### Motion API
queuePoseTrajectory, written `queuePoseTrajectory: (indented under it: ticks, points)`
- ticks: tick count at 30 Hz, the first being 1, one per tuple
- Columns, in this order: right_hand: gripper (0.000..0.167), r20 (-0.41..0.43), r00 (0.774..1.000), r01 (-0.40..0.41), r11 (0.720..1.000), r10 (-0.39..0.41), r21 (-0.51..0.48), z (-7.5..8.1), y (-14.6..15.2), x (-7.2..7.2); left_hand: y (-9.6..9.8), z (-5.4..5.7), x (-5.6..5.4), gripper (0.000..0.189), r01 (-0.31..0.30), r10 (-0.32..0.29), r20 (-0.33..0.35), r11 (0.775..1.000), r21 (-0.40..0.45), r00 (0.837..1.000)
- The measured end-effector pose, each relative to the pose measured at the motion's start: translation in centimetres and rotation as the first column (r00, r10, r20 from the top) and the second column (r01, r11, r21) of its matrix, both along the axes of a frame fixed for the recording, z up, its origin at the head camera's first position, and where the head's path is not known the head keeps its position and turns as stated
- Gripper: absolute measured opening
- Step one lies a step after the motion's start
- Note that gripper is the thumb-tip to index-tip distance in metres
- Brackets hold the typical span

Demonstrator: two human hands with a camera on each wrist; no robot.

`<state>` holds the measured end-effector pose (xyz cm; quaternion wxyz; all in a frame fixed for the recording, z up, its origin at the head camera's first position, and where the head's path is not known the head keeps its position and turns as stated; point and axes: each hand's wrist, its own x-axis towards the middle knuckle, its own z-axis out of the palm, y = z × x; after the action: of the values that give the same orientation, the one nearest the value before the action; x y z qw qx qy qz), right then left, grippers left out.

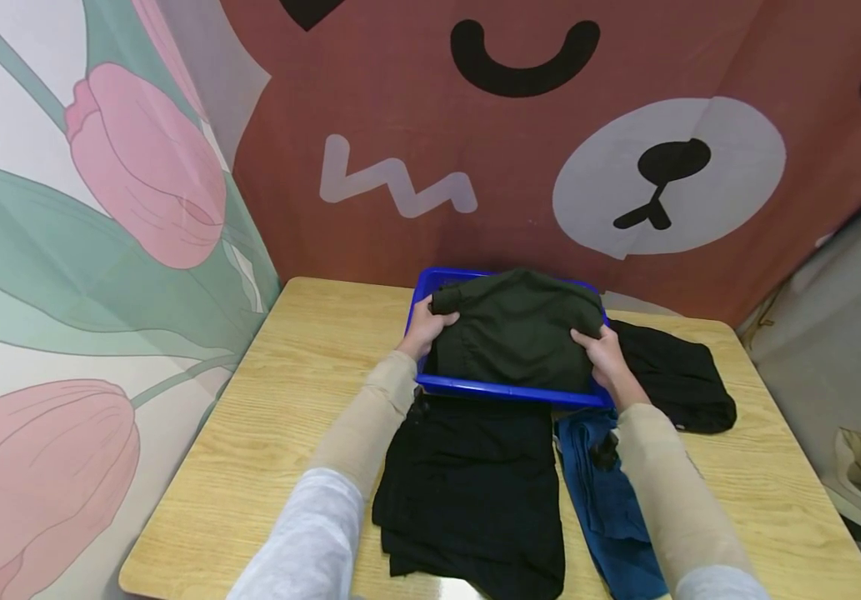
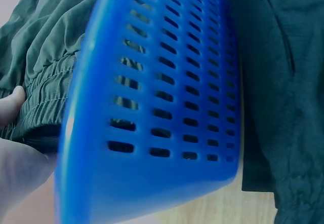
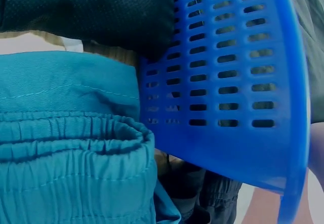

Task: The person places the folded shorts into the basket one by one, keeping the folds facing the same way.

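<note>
Folded dark green pants [image 1: 520, 325] lie in a blue plastic basket [image 1: 505, 390], bulging above its rim. My left hand [image 1: 426, 327] pinches their left edge, thumb on top. The left wrist view shows that hand at a gathered elastic waistband [image 2: 48, 92], just inside the slotted basket wall [image 2: 172, 107]. At the opposite side my right hand [image 1: 605, 354] grips the right edge of the pants, thumb on top. Only a sliver of it shows in the right wrist view, beyond the basket wall. The undersides of both hands' fingers are hidden.
Folded black garments [image 1: 475, 492] lie in front of the basket on the wooden table [image 1: 272, 433]. Blue elastic-waist pants [image 1: 610, 508] lie beside them, partly under my right forearm. Another black folded garment [image 1: 673, 375] sits right of the basket. A printed curtain [image 1: 400, 100] hangs behind.
</note>
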<state>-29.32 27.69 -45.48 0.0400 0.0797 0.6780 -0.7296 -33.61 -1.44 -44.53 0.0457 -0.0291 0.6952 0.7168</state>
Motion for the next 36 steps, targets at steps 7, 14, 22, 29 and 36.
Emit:
queuePoseTrajectory:
  ticks: [7, 14, 22, 29, 36]
  points:
    - [0.052, 0.034, 0.999, -0.009, 0.995, 0.006, 0.094, -0.5, -0.1, -0.3, 0.1, 1.0, 0.9, 0.049, -0.011, 0.015, 0.040, 0.997, -0.077, 0.999]
    - [0.054, 0.047, 0.999, 0.004, 0.984, -0.012, 0.181, -1.2, 0.0, -0.7, 0.4, -4.3, -2.5, 0.046, -0.104, 0.093, -0.075, 0.982, -0.155, 0.993]
    - [0.052, 0.057, 0.998, -0.018, 0.977, 0.007, 0.212, -1.9, 0.2, -1.0, 0.4, -10.5, -7.1, 0.065, -0.086, 0.074, -0.067, 0.977, -0.196, 0.995]
    - [0.059, 0.087, 0.995, -0.076, 0.967, 0.056, 0.242, -1.9, 0.3, -1.2, 0.4, -16.7, -11.4, 0.067, -0.124, 0.107, -0.079, 0.957, -0.264, 0.991]
    - [0.060, 0.096, 0.993, -0.087, 0.960, 0.064, 0.266, -2.2, 0.3, -1.4, 0.8, -14.9, -10.0, 0.063, -0.130, 0.125, -0.035, 0.931, -0.341, 0.991]
